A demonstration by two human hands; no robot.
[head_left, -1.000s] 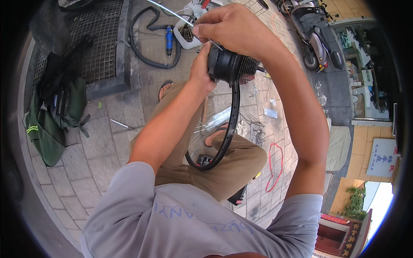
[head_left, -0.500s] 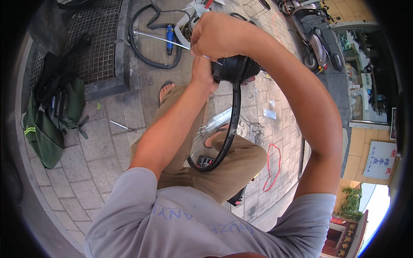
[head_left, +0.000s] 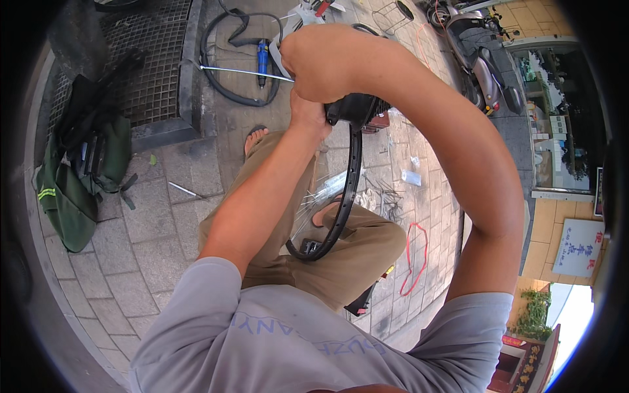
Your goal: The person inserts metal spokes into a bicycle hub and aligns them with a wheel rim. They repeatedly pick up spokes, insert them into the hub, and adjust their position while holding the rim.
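Note:
A black wheel rim stands upright on my lap, its black hub at the top. My left hand grips the hub from below and is mostly hidden behind my right hand. My right hand is closed above the hub and pinches a thin metal spoke that sticks out to the left. Several loose spokes lie across my thigh next to the rim.
A green and black tool bag lies at the left by a metal drain grate. A black tyre tube and blue pump lie ahead on the paving. A red cord loop lies at the right, and scooters are parked beyond.
Both hands and the hub have risen and shifted left in view. The spoke in my right hand has swung from pointing up-left to lying nearly level, pointing left.

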